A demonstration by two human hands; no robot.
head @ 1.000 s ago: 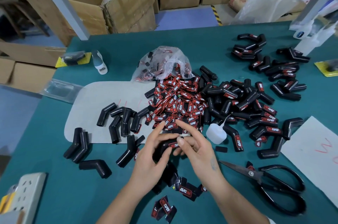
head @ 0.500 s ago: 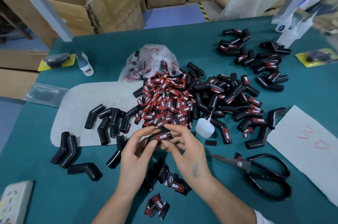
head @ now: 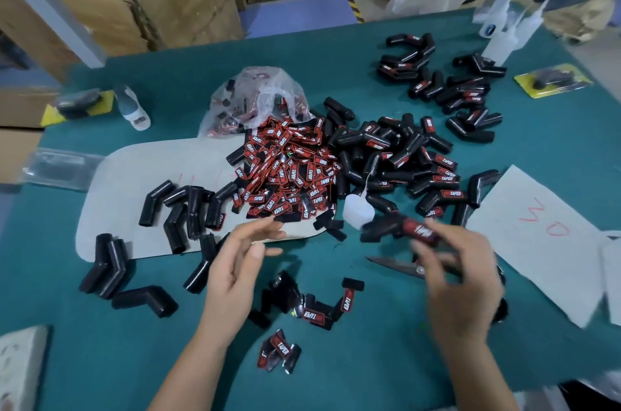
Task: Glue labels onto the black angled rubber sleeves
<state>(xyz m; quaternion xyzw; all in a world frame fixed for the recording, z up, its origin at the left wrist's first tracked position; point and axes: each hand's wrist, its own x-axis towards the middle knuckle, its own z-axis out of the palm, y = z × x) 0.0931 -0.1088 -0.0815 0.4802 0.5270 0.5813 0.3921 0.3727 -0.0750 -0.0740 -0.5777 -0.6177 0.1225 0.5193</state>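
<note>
hands have parted since a half-second ago: right hand (head: 460, 273) pinches a labelled sleeve (head: 400, 229) at three o'clock, blurred; left hand (head: 240, 262), fingers loose and empty, hovers near the labels (head: 289, 168). swung hastily, the fresh label could slip, or the glue bottle (head: 358, 214) tip.

Matt teal cloth-like cover on the desk (head: 369, 353), smooth semi-glossy black rubber sleeves (head: 158, 199), glossy red-and-black printed labels (head: 289, 168), crinkled clear plastic bag (head: 265, 94), translucent white plastic glue bottle (head: 357, 214), brown corrugated cardboard boxes (head: 188, 0), steel scissor blades (head: 393, 264)
</note>
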